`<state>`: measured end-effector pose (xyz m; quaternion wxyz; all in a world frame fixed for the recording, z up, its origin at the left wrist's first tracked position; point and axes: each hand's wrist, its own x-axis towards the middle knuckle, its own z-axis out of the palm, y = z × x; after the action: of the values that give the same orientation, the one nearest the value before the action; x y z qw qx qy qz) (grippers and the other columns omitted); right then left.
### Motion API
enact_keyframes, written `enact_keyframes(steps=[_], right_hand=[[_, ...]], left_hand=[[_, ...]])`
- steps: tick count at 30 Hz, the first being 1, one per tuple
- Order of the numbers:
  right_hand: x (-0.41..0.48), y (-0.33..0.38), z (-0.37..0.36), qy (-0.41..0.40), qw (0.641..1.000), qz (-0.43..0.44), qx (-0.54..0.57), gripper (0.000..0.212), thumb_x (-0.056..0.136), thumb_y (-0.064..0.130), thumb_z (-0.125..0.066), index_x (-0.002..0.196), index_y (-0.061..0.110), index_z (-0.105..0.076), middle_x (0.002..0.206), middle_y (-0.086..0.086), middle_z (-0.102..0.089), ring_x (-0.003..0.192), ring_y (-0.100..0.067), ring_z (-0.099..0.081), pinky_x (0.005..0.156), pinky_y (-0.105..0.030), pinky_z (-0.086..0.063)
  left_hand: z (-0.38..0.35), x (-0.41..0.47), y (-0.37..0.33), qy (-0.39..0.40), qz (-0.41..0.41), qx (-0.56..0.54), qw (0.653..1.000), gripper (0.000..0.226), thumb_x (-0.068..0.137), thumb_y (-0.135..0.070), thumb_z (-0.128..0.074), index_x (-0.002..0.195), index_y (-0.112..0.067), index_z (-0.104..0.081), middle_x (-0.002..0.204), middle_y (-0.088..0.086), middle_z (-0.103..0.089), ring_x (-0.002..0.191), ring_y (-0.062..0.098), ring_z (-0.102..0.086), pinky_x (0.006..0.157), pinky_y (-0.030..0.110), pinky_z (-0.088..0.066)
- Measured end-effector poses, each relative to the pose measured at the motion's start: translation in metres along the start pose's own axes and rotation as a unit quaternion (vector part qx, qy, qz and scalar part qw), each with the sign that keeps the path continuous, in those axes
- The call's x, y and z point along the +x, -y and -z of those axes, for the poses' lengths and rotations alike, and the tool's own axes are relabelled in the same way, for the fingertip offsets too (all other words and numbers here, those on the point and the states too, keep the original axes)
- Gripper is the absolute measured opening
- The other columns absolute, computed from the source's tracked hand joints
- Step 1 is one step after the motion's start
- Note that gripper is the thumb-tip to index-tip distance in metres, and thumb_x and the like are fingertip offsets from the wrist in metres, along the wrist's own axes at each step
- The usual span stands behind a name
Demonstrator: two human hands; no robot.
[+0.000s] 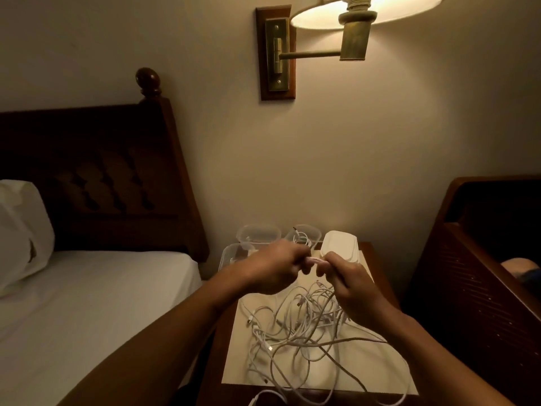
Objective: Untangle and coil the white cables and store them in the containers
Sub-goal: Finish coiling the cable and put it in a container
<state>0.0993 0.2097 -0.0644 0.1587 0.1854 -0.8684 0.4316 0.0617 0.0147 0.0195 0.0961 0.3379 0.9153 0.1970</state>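
Toward the left of the nightstand (377, 268), three clear containers (257, 227), the back right one already with a coiled cable (302, 238) inside; just in front, left hand (273, 269) clenched, pinching one end of a short white cable run (314, 260); right hand (348, 281) grasping the other end, near stacked white lids (341, 244); below both, the tangle (307, 332) loose on a pale mat (237, 370). Risks: pulling hard, so tightening knots; dragging the heap off the front edge; nudging the containers.
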Motion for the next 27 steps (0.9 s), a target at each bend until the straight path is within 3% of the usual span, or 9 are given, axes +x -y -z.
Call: enact_keyframes(steps=[2, 7, 12, 15, 17, 19, 22, 25, 27], right_hand=[[-0.007, -0.006, -0.008, -0.038, 0.999, -0.007, 0.015, 0.025, 0.108, 0.027, -0.038, 0.088, 0.028, -0.052, 0.072, 0.001, -0.055, 0.059, -0.017, -0.045, 0.052, -0.033, -0.036], [-0.018, -0.030, -0.021, -0.079, 0.994, -0.068, 0.017, 0.023, 0.106, 0.031, -0.036, 0.088, 0.027, -0.050, 0.064, 0.006, -0.052, 0.052, -0.010, -0.047, 0.048, -0.020, -0.033], [-0.021, -0.064, -0.028, -0.063, 0.991, -0.087, -0.074, 0.027, 0.108, 0.036, -0.030, 0.085, 0.037, -0.043, 0.070, 0.011, -0.052, 0.066, -0.010, -0.048, 0.072, -0.030, -0.032], [-0.007, -0.064, -0.026, -0.066, 0.989, -0.088, -0.101, 0.030, 0.104, 0.043, -0.025, 0.078, 0.036, -0.040, 0.071, 0.012, -0.049, 0.073, -0.004, -0.046, 0.080, -0.035, -0.030], [-0.001, -0.066, -0.024, -0.077, 0.989, -0.092, -0.085, 0.032, 0.106, 0.028, -0.037, 0.074, 0.033, -0.042, 0.065, 0.011, -0.049, 0.065, -0.005, -0.046, 0.076, -0.036, -0.030], [0.002, -0.067, -0.021, -0.085, 0.990, -0.104, -0.042, 0.035, 0.106, 0.016, -0.045, 0.073, 0.029, -0.048, 0.062, 0.006, -0.051, 0.058, -0.010, -0.046, 0.068, -0.035, -0.033], [0.007, -0.055, -0.018, -0.085, 0.993, -0.084, 0.012, 0.036, 0.104, 0.010, -0.047, 0.073, 0.027, -0.051, 0.063, 0.004, -0.052, 0.057, -0.009, -0.044, 0.059, -0.030, -0.033], [0.014, -0.040, -0.023, -0.047, 0.998, -0.049, -0.006, 0.033, 0.100, 0.006, -0.045, 0.078, 0.030, -0.049, 0.070, 0.008, -0.052, 0.070, -0.010, -0.048, 0.073, -0.035, -0.033], [0.016, -0.031, -0.024, -0.016, 0.999, -0.028, -0.027, 0.024, 0.096, 0.011, -0.041, 0.084, 0.029, -0.051, 0.078, 0.011, -0.053, 0.085, -0.011, -0.049, 0.088, -0.036, -0.030]], left_hand=[[0.003, 0.000, -0.001, -0.048, -0.001, -0.144, 0.988, 0.027, 0.107, -0.017, -0.049, 0.082, -0.021, -0.060, 0.077, -0.001, -0.060, 0.066, 0.016, -0.057, 0.067, 0.045, -0.053], [0.023, 0.001, -0.008, -0.172, -0.008, -0.338, 0.925, 0.028, 0.108, -0.013, -0.046, 0.085, -0.009, -0.063, 0.066, 0.002, -0.054, 0.055, 0.013, -0.051, 0.051, 0.027, -0.049], [0.043, -0.004, -0.002, -0.273, -0.013, -0.503, 0.820, 0.032, 0.110, -0.014, -0.041, 0.086, -0.006, -0.061, 0.056, 0.000, -0.039, 0.050, 0.015, -0.041, 0.050, 0.030, -0.047], [0.050, -0.011, -0.005, -0.322, -0.002, -0.629, 0.707, 0.032, 0.109, -0.013, -0.037, 0.085, -0.009, -0.058, 0.055, -0.004, -0.032, 0.047, 0.012, -0.032, 0.049, 0.030, -0.038], [0.048, -0.019, -0.006, -0.340, -0.005, -0.672, 0.658, 0.030, 0.109, -0.020, -0.039, 0.083, -0.013, -0.054, 0.055, -0.005, -0.030, 0.045, 0.011, -0.028, 0.047, 0.027, -0.033], [0.033, -0.026, -0.002, -0.360, 0.014, -0.646, 0.672, 0.026, 0.105, -0.024, -0.048, 0.083, -0.013, -0.055, 0.058, -0.002, -0.030, 0.049, 0.013, -0.029, 0.050, 0.029, -0.031], [-0.002, -0.029, 0.005, -0.343, 0.046, -0.538, 0.769, 0.023, 0.091, -0.025, -0.073, 0.085, -0.004, -0.063, 0.062, 0.004, -0.047, 0.056, 0.015, -0.042, 0.056, 0.026, -0.040], [-0.029, -0.012, 0.004, -0.236, 0.095, -0.459, 0.851, 0.027, 0.087, -0.027, -0.078, 0.095, -0.001, -0.074, 0.082, -0.004, -0.075, 0.073, 0.003, -0.070, 0.063, 0.010, -0.049], [-0.034, 0.002, 0.001, -0.178, 0.114, -0.431, 0.877, 0.033, 0.089, -0.036, -0.076, 0.104, -0.007, -0.077, 0.094, -0.004, -0.079, 0.087, -0.002, -0.072, 0.070, 0.008, -0.049]])
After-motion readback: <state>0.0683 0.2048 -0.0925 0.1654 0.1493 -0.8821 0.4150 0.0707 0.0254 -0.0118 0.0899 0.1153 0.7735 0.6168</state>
